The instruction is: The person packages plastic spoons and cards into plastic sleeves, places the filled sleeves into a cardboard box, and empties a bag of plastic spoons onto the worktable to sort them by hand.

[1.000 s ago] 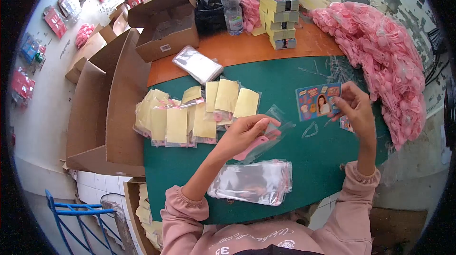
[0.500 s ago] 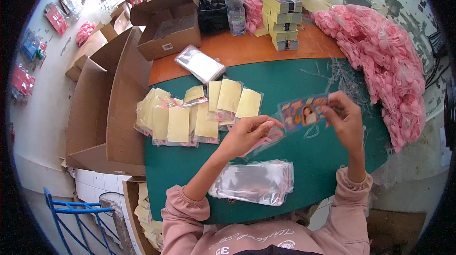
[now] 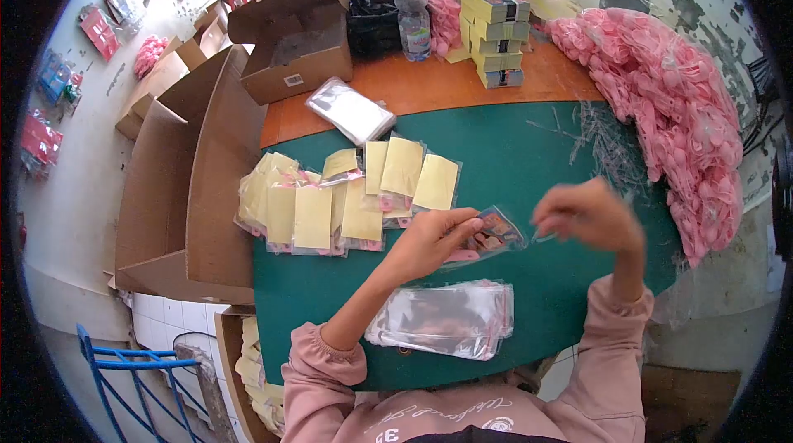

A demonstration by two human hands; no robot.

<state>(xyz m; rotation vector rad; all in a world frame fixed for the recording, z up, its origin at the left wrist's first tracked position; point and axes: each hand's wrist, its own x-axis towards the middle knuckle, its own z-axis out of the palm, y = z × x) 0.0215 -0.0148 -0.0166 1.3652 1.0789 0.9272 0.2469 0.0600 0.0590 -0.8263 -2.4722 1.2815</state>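
Note:
My left hand (image 3: 434, 243) is closed on a clear plastic bag with a colourful printed card (image 3: 496, 231) in it; something pink shows beneath the fingers. Just right of that bag, my right hand (image 3: 591, 216) is smeared by motion, its fingers bent. A thin clear bit of plastic shows by its fingertips, and I cannot make out whether they grip it. Below my left hand lies a stack of flat clear bags (image 3: 442, 319). Filled bags with pale yellow cards (image 3: 312, 217) and pink pieces are spread to the left.
A large heap of pink pieces in clear plastic (image 3: 652, 104) covers the right side. Farther back are banded card stacks (image 3: 500, 30), a water bottle (image 3: 412, 18) and more clear bags (image 3: 351, 111). Open cardboard boxes (image 3: 219, 170) stand left. Loose clear strips (image 3: 595, 133) lie on the green tabletop (image 3: 504, 133).
The printed card, earlier between my right fingers at the bag's mouth, is now in the bag, nearer my left hand. My right hand has let go of the card and is moving.

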